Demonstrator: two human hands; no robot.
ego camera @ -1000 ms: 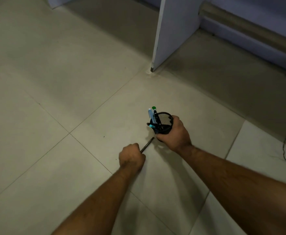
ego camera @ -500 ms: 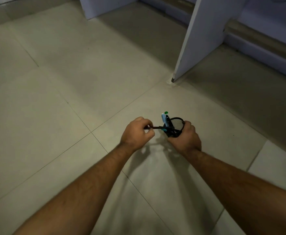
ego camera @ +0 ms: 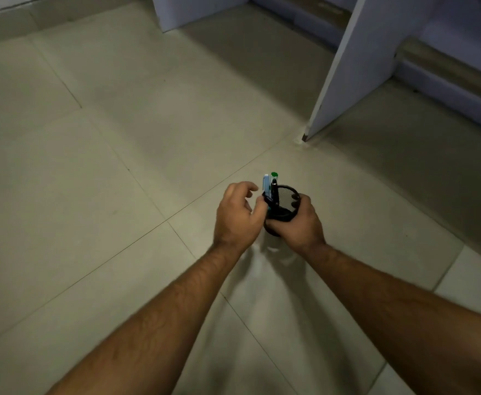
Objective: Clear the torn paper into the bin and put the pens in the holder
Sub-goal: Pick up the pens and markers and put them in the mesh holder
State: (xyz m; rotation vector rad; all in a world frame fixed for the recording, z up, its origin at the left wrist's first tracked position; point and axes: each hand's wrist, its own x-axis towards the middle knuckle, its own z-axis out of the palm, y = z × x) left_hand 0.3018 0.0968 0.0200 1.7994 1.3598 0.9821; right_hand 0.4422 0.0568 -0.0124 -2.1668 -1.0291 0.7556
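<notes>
A black mesh pen holder [ego camera: 286,195] is held above the tiled floor, and my right hand [ego camera: 297,223] grips it round its lower side. Several pens [ego camera: 270,188] stand in it at its left rim: a light blue one, a black one and one with a green cap. My left hand [ego camera: 237,215] is right beside the holder's left side, fingers loosely spread and holding nothing, its thumb close to the pens. No torn paper or bin shows in this view.
Pale floor tiles [ego camera: 105,195] spread all around. A white furniture panel [ego camera: 347,67] stands on the floor at the upper right, with a pipe [ego camera: 447,67] along the wall behind it. Another white furniture base [ego camera: 193,10] sits at the top centre.
My left hand lifted a dark pen off the floor, brought it to the holder and let go of it. The pen now stands in the holder. My right hand kept hold of the holder.
</notes>
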